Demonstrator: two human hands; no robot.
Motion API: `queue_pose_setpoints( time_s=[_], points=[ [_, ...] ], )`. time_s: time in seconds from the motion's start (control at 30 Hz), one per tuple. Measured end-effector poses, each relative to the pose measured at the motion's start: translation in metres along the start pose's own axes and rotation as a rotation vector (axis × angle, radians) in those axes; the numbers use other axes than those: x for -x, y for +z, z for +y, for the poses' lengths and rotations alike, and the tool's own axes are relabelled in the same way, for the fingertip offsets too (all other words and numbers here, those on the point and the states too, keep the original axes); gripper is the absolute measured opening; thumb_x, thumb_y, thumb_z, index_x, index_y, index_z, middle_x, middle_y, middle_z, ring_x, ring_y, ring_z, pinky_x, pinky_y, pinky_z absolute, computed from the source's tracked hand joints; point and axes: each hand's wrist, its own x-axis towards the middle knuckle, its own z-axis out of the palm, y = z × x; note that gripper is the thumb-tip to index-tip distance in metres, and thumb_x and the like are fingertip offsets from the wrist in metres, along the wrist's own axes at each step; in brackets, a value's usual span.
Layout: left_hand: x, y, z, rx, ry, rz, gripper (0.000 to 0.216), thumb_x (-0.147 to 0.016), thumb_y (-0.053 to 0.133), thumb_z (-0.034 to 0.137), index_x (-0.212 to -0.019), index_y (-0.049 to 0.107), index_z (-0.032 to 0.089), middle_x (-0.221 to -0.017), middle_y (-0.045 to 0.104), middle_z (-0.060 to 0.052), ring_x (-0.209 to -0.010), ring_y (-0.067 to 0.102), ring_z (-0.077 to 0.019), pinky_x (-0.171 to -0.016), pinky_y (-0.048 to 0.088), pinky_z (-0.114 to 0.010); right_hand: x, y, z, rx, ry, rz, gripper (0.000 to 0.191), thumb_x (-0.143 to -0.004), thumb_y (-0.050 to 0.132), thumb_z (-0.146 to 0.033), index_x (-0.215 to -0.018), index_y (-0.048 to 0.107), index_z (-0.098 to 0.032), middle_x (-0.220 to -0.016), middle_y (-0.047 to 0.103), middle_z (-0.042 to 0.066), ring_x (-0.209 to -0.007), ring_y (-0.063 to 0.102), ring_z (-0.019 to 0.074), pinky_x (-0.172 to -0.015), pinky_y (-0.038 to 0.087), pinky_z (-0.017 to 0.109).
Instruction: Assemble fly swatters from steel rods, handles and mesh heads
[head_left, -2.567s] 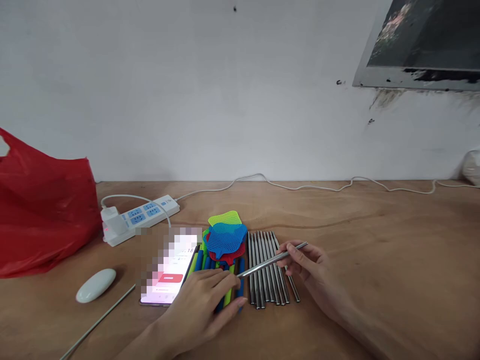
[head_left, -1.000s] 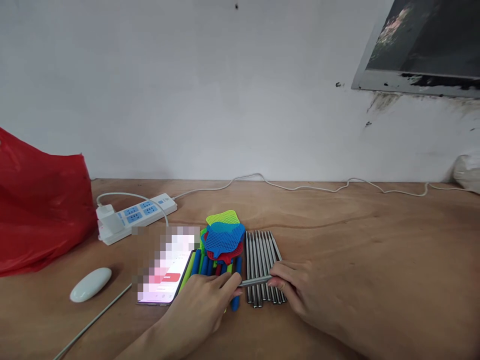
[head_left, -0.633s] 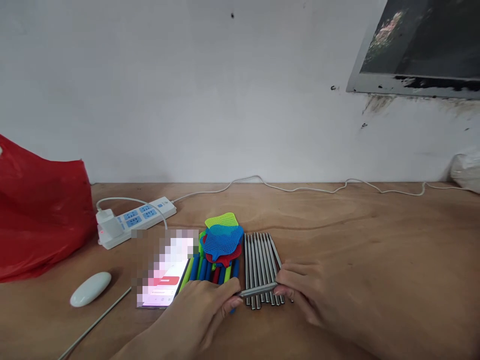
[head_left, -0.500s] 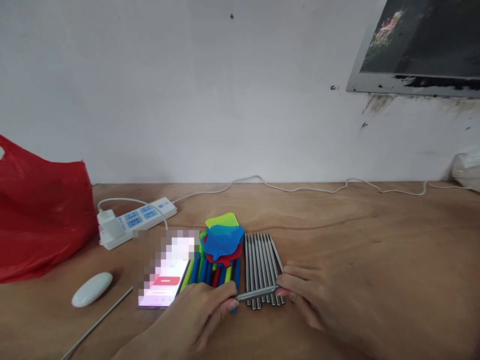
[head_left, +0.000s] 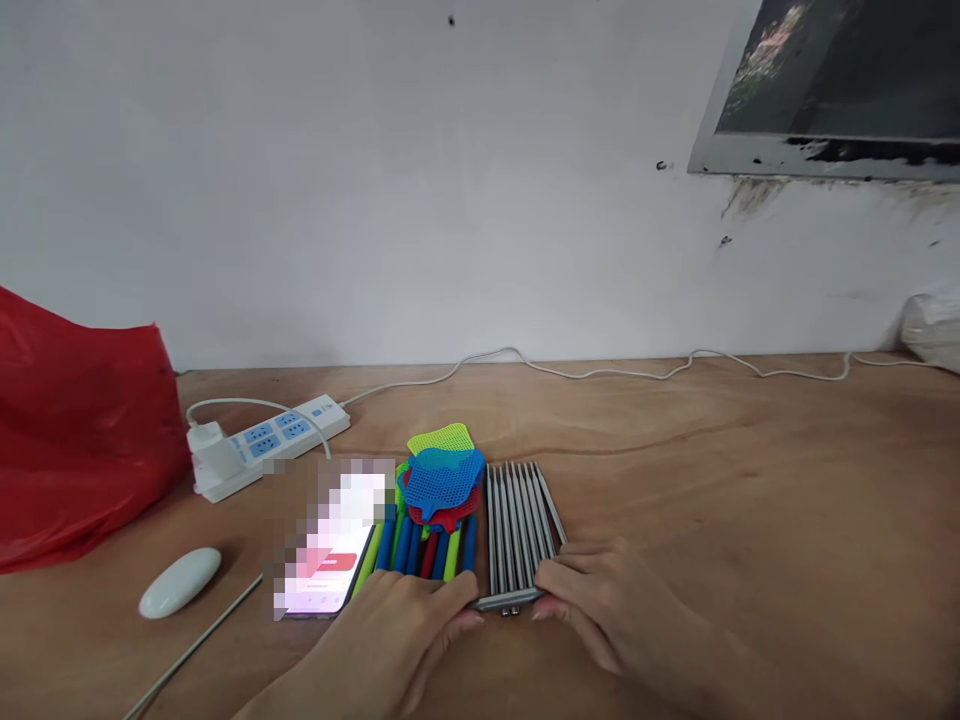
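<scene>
A slim silver metal rod (head_left: 507,600) lies crosswise between my two hands, low over the table. Its left end is pinched by my left hand (head_left: 401,615), and the fingers of my right hand (head_left: 600,595) close on the other end. Just behind it, several similar metal rods (head_left: 519,520) rest side by side, narrow tips pointing away; the held rod crosses their near ends. To their left are stacked fly swatter heads (head_left: 444,480) in blue, red and yellow-green mesh. Coloured handles (head_left: 405,548) lie beneath and in front of these, partly covered by my left hand.
A lit phone (head_left: 322,575), partly pixelated, lies left of the handles. Farther left are a white power strip (head_left: 277,440) with a plugged-in charger, a white oval mouse-like object (head_left: 180,582) and a red plastic bag (head_left: 75,440). A white cable (head_left: 585,375) runs along the wall.
My right hand has shifted left along the rod, closer to my left hand, so less of the rod shows. The rod now lies more level. The view has tilted slightly.
</scene>
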Motion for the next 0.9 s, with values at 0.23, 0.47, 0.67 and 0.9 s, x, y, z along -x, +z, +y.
queue_pose_setpoints(
  time_s=[0.23,0.47,0.67,0.9],
  points=[
    [0.004,0.007,-0.001,-0.119,0.018,-0.023,0.022,-0.103,0.039,0.022,-0.083,0.047,0.024,-0.071,0.071,0.001,-0.055,0.065,-0.0224,-0.048,0.021,-0.030,0.000,-0.014,-0.007,-0.146,0.143,-0.136,0.029,-0.098,0.049,-0.018,-0.069,0.047,-0.021,-0.064,0.058,-0.001,-0.057,0.052,0.0127,-0.053,0.029,0.024],
    [0.013,0.006,-0.004,0.000,0.062,-0.004,0.024,-0.105,0.036,0.025,-0.083,0.046,0.025,-0.072,0.069,0.002,-0.055,0.064,-0.0197,-0.049,0.027,-0.029,0.003,-0.014,-0.012,-0.201,0.083,-0.118,0.030,-0.097,0.044,-0.018,-0.068,0.041,-0.022,-0.063,0.054,-0.001,-0.056,0.047,0.0123,-0.052,0.028,0.025],
    [0.020,0.003,0.000,0.011,0.069,0.049,0.026,-0.106,0.034,0.028,-0.086,0.050,0.025,-0.072,0.070,0.002,-0.055,0.064,-0.0185,-0.047,0.030,-0.027,0.008,-0.007,-0.009,-0.169,-0.044,-0.018,0.033,-0.102,0.036,-0.018,-0.070,0.042,-0.022,-0.061,0.055,-0.001,-0.054,0.045,0.0133,-0.050,0.029,0.026],
    [0.032,-0.013,-0.005,0.037,-0.030,0.192,0.032,-0.107,0.032,0.035,-0.087,0.055,0.028,-0.073,0.071,0.005,-0.063,0.067,-0.0175,-0.055,0.037,-0.025,0.019,-0.023,0.000,-0.072,0.146,-0.109,0.028,-0.100,0.038,-0.014,-0.076,0.049,-0.022,-0.070,0.063,0.000,-0.060,0.058,0.0140,-0.056,0.036,0.025]
  ],
)
